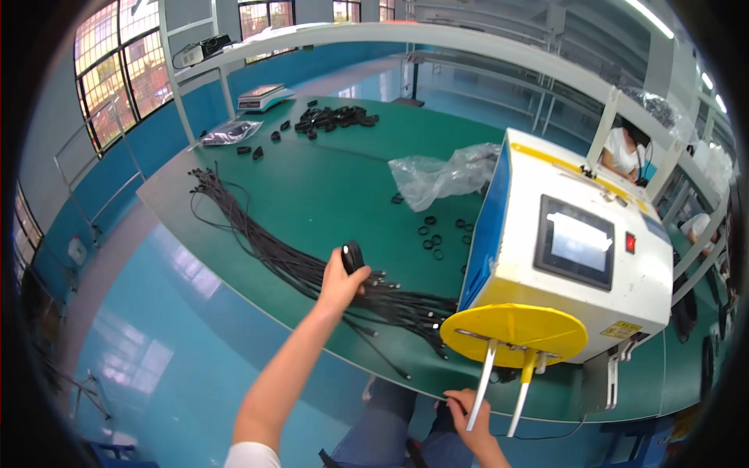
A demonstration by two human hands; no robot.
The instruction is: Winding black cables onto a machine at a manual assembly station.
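Observation:
My left hand (340,282) is closed around a small black coiled cable (353,254), held upright just above the near part of the table. Beneath it lies a long bundle of loose black cables (265,248) with small connector ends, running from the far left toward the machine. My right hand (473,418) is at the table's front edge, fingers curled in; what they hold, if anything, is hidden. Right beside it, two white-tipped prongs (484,382) stick out from the yellow disc (515,327) of a white winding machine (593,312).
Several black rings (437,240) lie left of the machine, near a clear plastic bag (445,178). A pile of black coiled cables (335,118), a silvery bag (232,132) and a weighing scale (264,97) are at the back of the green table (320,195). Another person (622,152) sits beyond.

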